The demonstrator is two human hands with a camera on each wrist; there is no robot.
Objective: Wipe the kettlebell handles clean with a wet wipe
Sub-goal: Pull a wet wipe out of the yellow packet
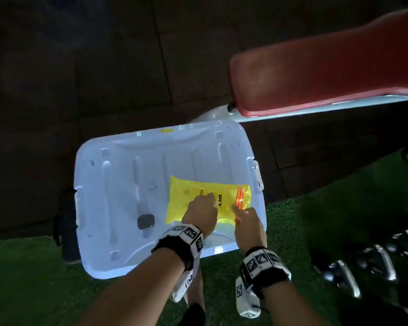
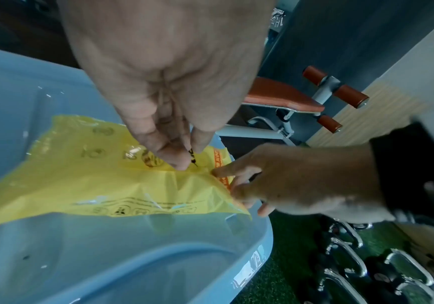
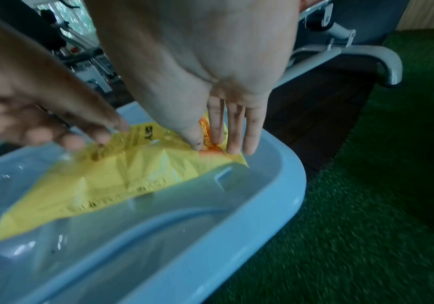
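Observation:
A yellow wet wipe pack [image 1: 198, 196] with an orange strip [image 1: 240, 196] along its right end lies on a white plastic bin lid [image 1: 118, 184]. My left hand [image 1: 212, 198] pinches the pack's film near its middle with thumb and fingertips [image 2: 182, 162]. My right hand [image 1: 242, 211] holds the orange strip at the pack's end, thumb on top and straight fingers [image 3: 234, 131] beside it. Several black kettlebells with chrome handles [image 1: 339, 274] stand on the turf to the right, apart from both hands.
A small dark object [image 1: 146, 221] sits on the lid's left half. A red padded bench [image 1: 316, 74] on a pale metal frame stands behind the lid. Green turf [image 1: 33, 278] covers the near floor, dark mats the far floor. A dark item [image 1: 66, 227] lies by the lid's left edge.

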